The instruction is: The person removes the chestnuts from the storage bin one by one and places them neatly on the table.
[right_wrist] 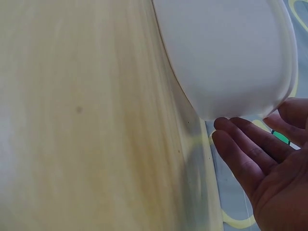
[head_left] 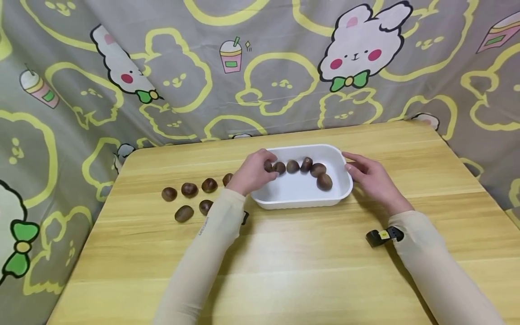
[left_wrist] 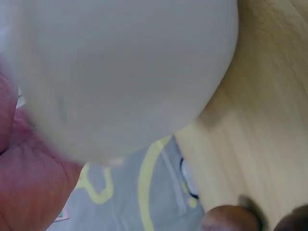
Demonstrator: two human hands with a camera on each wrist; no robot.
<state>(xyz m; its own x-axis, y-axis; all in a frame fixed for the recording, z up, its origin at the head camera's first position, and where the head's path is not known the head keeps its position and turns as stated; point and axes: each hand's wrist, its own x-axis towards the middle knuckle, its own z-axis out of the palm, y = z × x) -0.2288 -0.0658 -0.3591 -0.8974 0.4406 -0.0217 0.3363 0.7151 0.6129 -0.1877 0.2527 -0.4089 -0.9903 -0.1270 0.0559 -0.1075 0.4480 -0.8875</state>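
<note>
Setting chestnuts into the white tray [head_left: 300, 205] looks like the step in hand, judging from the brown row [head_left: 293, 166] inside it, arcing from ten o'clock round to about four. Of the hands, the left hand [head_left: 255, 170] reaches over the tray's nine o'clock end, fingers and thumb curled round a chestnut [head_left: 268, 166] at the row's near-left tip; how firm that pinch is, I cannot tell. The right hand [head_left: 371, 178] is at three o'clock, loosely spread, its fingers reaching against the outside of the tray's end and seeming to steady it. On the desk [head_left: 284, 262], loose chestnuts [head_left: 189, 190] lie toward eight and nine o'clock from the tray, in two rough rows, some perhaps hidden behind the left sleeve [head_left: 219, 234]. The next move probably calls for a gentle release without nudging the row, then a reach toward nine o'clock for another.
</note>
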